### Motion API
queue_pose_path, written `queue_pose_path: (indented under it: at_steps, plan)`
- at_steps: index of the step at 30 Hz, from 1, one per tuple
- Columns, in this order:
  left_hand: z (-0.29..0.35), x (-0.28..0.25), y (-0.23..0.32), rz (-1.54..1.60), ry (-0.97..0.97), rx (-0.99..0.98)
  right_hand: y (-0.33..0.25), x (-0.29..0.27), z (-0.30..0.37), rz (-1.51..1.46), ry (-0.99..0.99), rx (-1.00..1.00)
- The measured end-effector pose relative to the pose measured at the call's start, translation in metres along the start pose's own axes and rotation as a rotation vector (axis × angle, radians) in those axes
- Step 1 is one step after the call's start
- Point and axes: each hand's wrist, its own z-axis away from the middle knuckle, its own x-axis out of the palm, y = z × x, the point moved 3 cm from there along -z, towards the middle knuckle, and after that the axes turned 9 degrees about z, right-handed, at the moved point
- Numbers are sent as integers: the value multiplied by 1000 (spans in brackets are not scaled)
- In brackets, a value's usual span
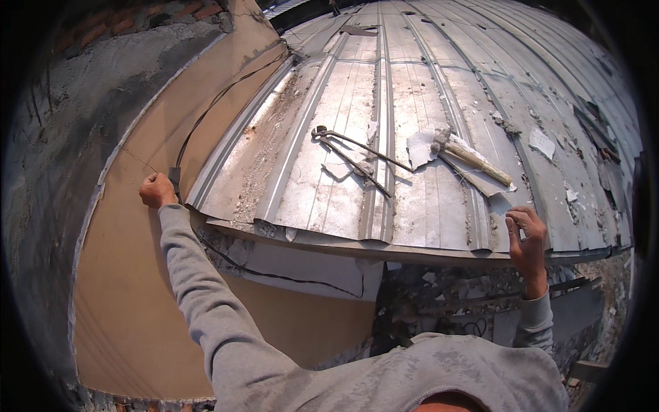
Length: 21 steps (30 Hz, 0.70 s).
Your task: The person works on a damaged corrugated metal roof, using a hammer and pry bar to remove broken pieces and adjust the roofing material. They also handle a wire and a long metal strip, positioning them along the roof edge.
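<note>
My left hand [157, 190] is closed in a fist against the tan wall [130, 275], beside a dark cable [184, 147] with a flat dark piece [174, 176] on it. What the fist holds, if anything, is hidden. Above the roof's front edge, my right hand [527, 237] is raised with its fingers curled in. A small pale bluish piece [500, 204] shows by its fingertips; whether they grip it I cannot tell. On the metal roof [329, 199] lie long-handled pincers [364, 147], handles spread, and a hammer [477, 163] with a pale handle.
White flakes [541, 143] and grit are scattered over the ribbed roof. Dark strips of debris [597, 130] lie at the right. A cable [274, 276] sags under the front edge, above a rubble-filled gap [439, 295]. Rough grey masonry [62, 151] borders the wall at the left.
</note>
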Motion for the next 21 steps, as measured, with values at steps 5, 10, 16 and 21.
queue_pose_path:
  at_steps: [5,10,16,21]
  plan:
    - [14,-8,11,224,-108,-79,-11,10,-5,-94,-42,-9]
    - [130,-53,40,47,62,226,-2,15,7,-135,-125,-7]
    - [188,-102,1,-71,72,92,22,7,25,-105,-146,-2]
    - [189,-146,-41,-272,152,124,35,-1,35,-146,-133,66]
